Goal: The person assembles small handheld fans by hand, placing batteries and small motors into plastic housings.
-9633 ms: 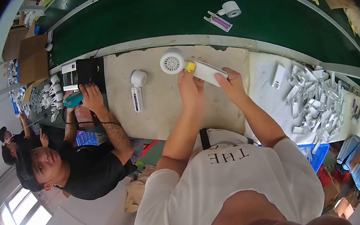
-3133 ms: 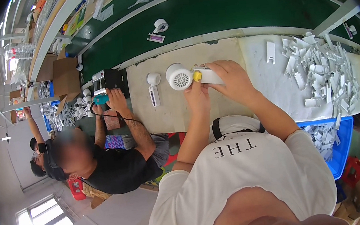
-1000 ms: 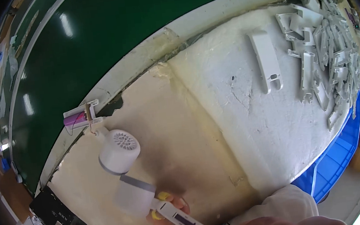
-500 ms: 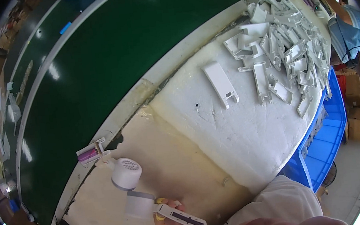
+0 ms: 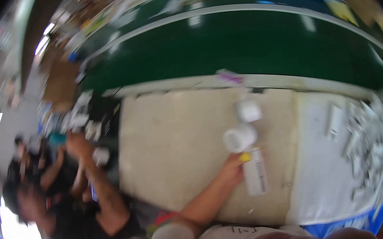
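Observation:
My left hand (image 5: 233, 170), with yellow covers on its fingertips, is closed on a white flat casing (image 5: 255, 178) that has a narrow dark slot. The casing points toward me, over the beige part of the table. Just beyond the hand is a white round cup-like part (image 5: 240, 138); blur hides whether it is joined to the casing. Behind that stands a second white round part (image 5: 249, 111). My right hand is out of view.
White casings (image 5: 376, 145) lie heaped on the white sheet (image 5: 306, 191) at right, with one casing (image 5: 335, 121) apart. A purple item (image 5: 230, 76) is on the table's far edge, beside the green belt (image 5: 183, 49). A co-worker (image 5: 84, 212) sits close at left; a blue bin (image 5: 354, 223) is at lower right.
My view has swung left, so the table and heap appear farther right and the co-worker has come into view. My left hand still holds the casing, now turned pointing toward me.

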`<state>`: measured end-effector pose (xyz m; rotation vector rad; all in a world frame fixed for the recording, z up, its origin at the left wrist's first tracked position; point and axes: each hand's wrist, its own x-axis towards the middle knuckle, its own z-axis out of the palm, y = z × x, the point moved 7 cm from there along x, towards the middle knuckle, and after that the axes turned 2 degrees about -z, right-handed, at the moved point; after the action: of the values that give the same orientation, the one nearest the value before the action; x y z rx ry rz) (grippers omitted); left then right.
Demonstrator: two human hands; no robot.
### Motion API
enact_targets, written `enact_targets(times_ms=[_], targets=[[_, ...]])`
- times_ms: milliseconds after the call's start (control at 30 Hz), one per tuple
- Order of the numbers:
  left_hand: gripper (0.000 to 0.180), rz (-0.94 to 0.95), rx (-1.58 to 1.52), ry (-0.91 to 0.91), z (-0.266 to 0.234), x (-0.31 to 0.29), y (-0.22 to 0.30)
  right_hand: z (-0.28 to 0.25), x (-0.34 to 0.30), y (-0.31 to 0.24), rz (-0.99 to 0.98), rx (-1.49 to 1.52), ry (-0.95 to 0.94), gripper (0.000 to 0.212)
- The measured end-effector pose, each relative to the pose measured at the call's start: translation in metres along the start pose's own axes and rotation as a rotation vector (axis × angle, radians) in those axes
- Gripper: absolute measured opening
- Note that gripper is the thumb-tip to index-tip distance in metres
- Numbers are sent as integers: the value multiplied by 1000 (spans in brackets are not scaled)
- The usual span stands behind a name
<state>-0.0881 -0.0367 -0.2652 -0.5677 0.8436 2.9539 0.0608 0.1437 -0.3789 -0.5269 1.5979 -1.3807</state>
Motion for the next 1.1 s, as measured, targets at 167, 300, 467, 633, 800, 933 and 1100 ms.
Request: enact_targets(times_ms=[167, 300, 467, 633, 800, 933, 1100], targets=[[31, 71, -146, -184, 39, 15, -4, 15, 2, -1, -58, -108, -621, 18], [28, 128, -123, -151, 33, -1, 7, 21, -1, -9, -63, -192, -754, 18], [31, 94, -36, -152, 42, -7, 8, -9, 1, -27, -41, -285, -707, 18], [23, 433, 409, 72, 39, -9, 30, -28, -29, -40, 25, -290, -576, 18], [19, 504, 405, 104, 53, -20, 31, -59, -50, -159, -192, -272, -660, 31], [21, 592, 337, 110, 46, -18, 35, -115, -18, -273, -791, -535, 515, 25], [22, 633, 256, 64, 56, -25, 38, -103, 66, -297, -826, -543, 272, 35]])
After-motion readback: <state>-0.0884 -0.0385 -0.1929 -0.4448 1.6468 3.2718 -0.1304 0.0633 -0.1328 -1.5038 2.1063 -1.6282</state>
